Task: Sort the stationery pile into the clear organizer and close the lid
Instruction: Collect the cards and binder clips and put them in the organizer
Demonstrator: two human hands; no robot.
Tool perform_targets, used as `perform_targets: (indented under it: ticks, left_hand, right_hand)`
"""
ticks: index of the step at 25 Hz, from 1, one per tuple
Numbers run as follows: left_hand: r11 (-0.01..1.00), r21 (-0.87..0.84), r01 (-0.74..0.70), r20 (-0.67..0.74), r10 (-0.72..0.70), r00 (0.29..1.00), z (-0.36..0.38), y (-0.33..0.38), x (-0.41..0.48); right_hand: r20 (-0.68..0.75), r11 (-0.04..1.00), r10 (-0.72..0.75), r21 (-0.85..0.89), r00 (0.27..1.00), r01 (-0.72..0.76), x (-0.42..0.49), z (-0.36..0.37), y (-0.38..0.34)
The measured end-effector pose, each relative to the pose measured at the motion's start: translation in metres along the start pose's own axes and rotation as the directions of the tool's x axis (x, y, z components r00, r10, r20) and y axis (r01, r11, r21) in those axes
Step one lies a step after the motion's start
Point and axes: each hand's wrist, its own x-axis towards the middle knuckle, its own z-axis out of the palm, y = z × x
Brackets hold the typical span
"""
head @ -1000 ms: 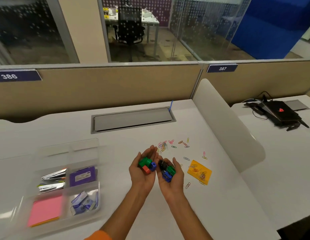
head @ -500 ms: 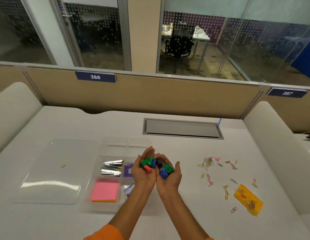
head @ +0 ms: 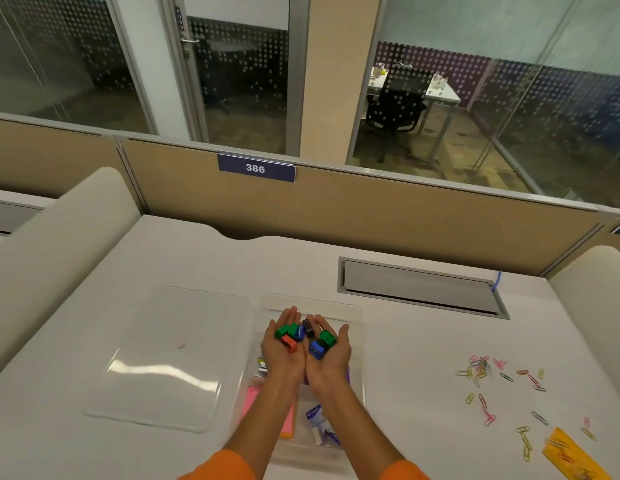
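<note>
Now the person's two cupped hands have come over the clear organizer. A second ago they were well to the right of it, close to the scattered paper clips; half a second ago they were only at its right edge. The left hand and the right hand lie side by side, little fingers touching, palms up. The fingers are almost straight and only a little curved, so they make a shallow bowl and grip nothing. In this bowl rests the same load as before: small coloured clips in green, red, blue and black, which look like binder clips, divided between both palms. Directly below the hands and wrists is the organizer, and the far compartment under the fingertips seems to hold nothing yet, though I cannot be sure through the clear plastic. Nearer to the person, under the forearms, I see pink notes and some small white and blue boxes. The lid lies flat on the desk just to the left of the left hand, apart from the organizer. I judge that the carrying is finished and the next step is to tip or part the hands so that the clips fall into one compartment. The paper clips and a yellow packet remain far to the right of the right hand, so the sorting is not complete and the lid must wait.
</note>
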Motion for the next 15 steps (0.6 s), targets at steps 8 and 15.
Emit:
perform_targets:
  ticks: [8,15]
  left_hand:
    - [0.997,0.025,0.067,-0.125,-0.064,0.990,0.001,0.030,0.033]
    - [0.992,-0.022,0.127,-0.049,-0.128,0.991,0.001,0.034,0.044]
  right_hand:
    - [-0.149,0.996,0.012,-0.090,0.989,-0.026,0.034,0.028,0.028]
    - [-0.157,0.992,0.049,-0.107,0.986,-0.066,0.051,0.034,0.028]
